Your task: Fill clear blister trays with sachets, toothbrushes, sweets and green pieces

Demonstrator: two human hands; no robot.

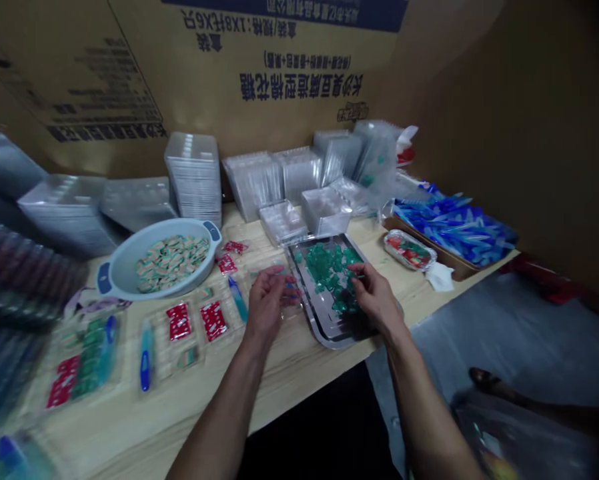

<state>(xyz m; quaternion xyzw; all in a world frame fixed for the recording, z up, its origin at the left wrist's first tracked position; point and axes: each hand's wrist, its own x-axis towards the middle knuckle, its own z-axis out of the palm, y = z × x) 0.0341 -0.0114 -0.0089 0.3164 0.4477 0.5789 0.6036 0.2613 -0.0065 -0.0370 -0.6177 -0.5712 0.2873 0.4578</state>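
A dark metal tray (324, 323) holds a loose pile of shiny green pieces (329, 267). My right hand (377, 297) hovers over its right side, thumb and forefinger slightly apart just beside the pieces. To the left of the tray, my left hand (267, 297) has its fingers curled together above a clear plastic package (290, 303); what they hold, if anything, is too blurred to name. Close by lie a blue plastic stick (238, 300) and red packets (213, 320) in clear compartmented trays (167, 353).
A pale blue basin (129, 250) of small striped pieces stands left. Stacks of clear plastic trays (194, 177) line the cardboard behind. Right are a foil dish (409, 251), a white tissue (439, 277) and a carton of blue sticks (454, 223). Filled packs (82, 363) lie front left.
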